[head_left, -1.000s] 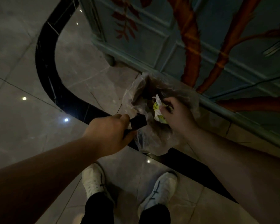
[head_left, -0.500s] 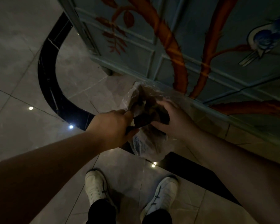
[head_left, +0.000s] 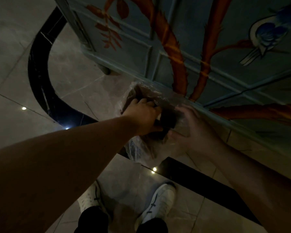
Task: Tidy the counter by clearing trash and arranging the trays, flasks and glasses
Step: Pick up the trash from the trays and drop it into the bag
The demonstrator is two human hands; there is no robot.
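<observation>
A clear plastic trash bag (head_left: 141,152) hangs in front of me above the floor, beside the painted cabinet. My left hand (head_left: 141,113) is closed on a dark piece of trash (head_left: 168,118) at the bag's mouth, with a bit of white showing at the fingers. My right hand (head_left: 195,128) grips the bag's right side from outside, its fingers partly seen through the plastic. The bag's contents are too dark to make out.
A blue-green cabinet (head_left: 208,47) painted with orange branches and a blue bird stands close ahead and to the right. The tiled floor (head_left: 15,81) has a curved black inlay band (head_left: 39,78). My two white shoes (head_left: 160,202) are below the bag.
The yellow-green wrapper in my right hand went into the bag and is out of sight. My left hand moved forward with the dark trash into the bag's mouth. My right hand shifted to the bag's side.
</observation>
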